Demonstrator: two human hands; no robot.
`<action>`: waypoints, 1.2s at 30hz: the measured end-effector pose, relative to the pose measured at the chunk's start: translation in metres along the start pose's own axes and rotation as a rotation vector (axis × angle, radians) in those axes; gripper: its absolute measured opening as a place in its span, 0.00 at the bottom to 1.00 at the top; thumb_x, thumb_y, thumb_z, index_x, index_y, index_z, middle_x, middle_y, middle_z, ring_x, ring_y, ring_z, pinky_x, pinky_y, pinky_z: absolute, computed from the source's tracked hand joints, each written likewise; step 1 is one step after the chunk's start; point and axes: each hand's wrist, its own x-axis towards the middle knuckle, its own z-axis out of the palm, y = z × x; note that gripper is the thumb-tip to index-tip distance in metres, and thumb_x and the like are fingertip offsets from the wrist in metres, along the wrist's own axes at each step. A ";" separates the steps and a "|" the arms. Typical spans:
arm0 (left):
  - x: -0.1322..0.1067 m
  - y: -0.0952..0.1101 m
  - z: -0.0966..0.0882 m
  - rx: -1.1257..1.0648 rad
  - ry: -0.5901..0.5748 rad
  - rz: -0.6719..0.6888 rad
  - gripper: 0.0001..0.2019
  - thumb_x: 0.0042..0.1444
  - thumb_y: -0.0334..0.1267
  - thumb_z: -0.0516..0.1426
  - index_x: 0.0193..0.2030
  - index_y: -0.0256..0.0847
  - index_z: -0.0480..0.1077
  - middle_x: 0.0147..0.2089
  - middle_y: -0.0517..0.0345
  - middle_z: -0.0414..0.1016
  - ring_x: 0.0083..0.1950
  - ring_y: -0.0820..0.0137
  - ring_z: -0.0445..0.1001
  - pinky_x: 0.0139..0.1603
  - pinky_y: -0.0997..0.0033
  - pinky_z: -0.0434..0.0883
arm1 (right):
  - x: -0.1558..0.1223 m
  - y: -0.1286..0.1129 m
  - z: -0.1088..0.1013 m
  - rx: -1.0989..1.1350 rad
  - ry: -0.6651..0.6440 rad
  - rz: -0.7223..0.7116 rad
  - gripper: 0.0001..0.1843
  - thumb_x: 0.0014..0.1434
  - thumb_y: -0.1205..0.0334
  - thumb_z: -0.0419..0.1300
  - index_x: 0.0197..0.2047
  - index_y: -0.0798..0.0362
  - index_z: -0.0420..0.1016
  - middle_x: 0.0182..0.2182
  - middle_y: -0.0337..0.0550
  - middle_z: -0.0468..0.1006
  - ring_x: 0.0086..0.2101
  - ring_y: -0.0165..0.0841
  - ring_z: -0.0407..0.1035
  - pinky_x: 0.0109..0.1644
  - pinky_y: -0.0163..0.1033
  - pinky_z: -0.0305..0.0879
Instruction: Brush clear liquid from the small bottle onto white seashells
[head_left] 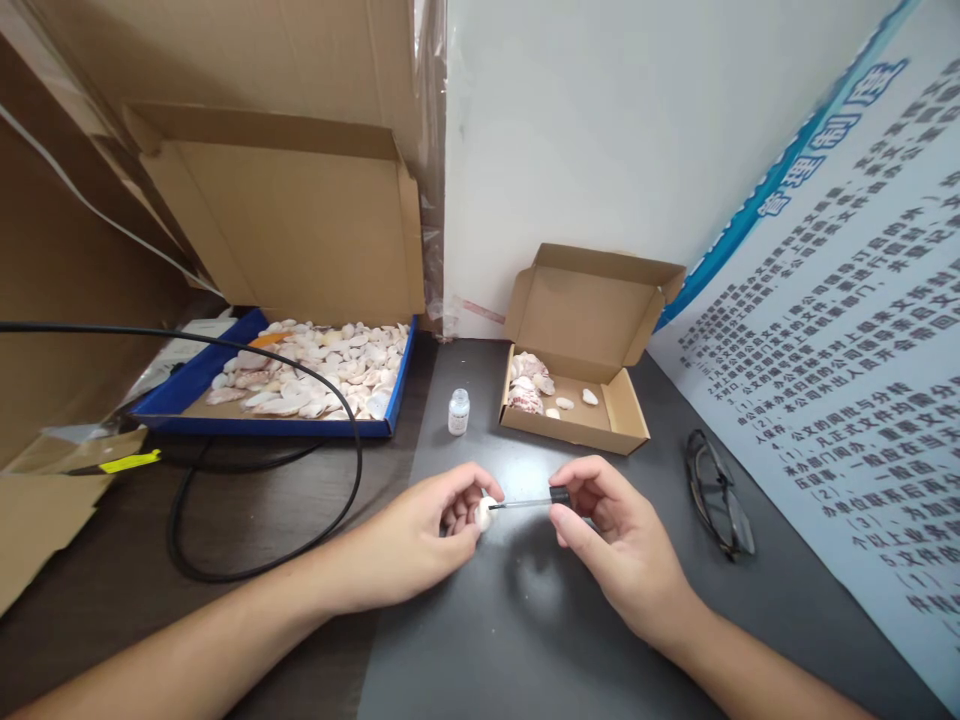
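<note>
My left hand (431, 530) is closed around a small white shell (484, 514), pinched between thumb and fingers just above the dark table. My right hand (607, 530) pinches the black cap of a thin brush applicator (532, 500), whose tip touches the shell. A small clear bottle (458, 411) with a white label stands uncapped behind the hands. To its right a small open cardboard box (626, 415) holds a few shells. At the back left a blue tray (195, 375) is heaped with several pale shells.
A black cable (352, 470) loops over the table's left part and across the blue tray's front. Folded glasses (716, 505) lie at the right, beside a printed poster (840, 380) leaning on the wall. Large cardboard boxes (292, 215) stand behind the tray.
</note>
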 end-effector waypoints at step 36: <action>0.001 -0.007 -0.002 -0.033 -0.001 0.045 0.09 0.64 0.37 0.54 0.49 0.40 0.66 0.36 0.63 0.62 0.36 0.72 0.60 0.38 0.72 0.61 | -0.002 0.000 -0.002 0.009 -0.033 -0.033 0.06 0.61 0.64 0.59 0.41 0.47 0.67 0.26 0.32 0.64 0.25 0.29 0.61 0.28 0.32 0.60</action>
